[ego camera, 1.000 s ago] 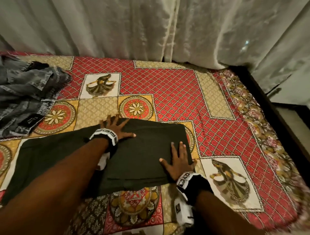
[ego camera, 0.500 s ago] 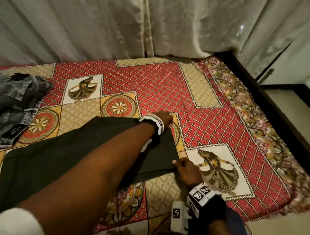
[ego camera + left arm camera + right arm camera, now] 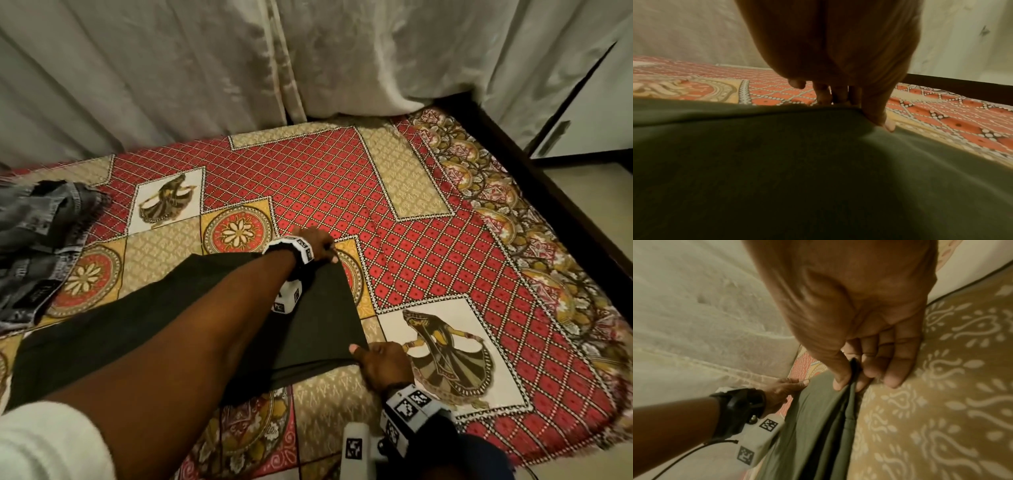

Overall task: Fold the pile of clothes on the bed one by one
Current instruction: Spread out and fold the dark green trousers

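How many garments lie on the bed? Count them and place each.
2. A dark green garment near the front, both hands gripping its right-end corners; a grey denim garment at the left edge, partly out of frame, so more may be hidden.

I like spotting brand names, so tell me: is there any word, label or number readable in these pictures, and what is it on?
None can be read.
Dark patch on the grey jeans: light lettering, too blurred to read.
Wrist bands and the white block: only black-and-white square code patterns, no letters.
Dark green garment and bedspread: no text visible.
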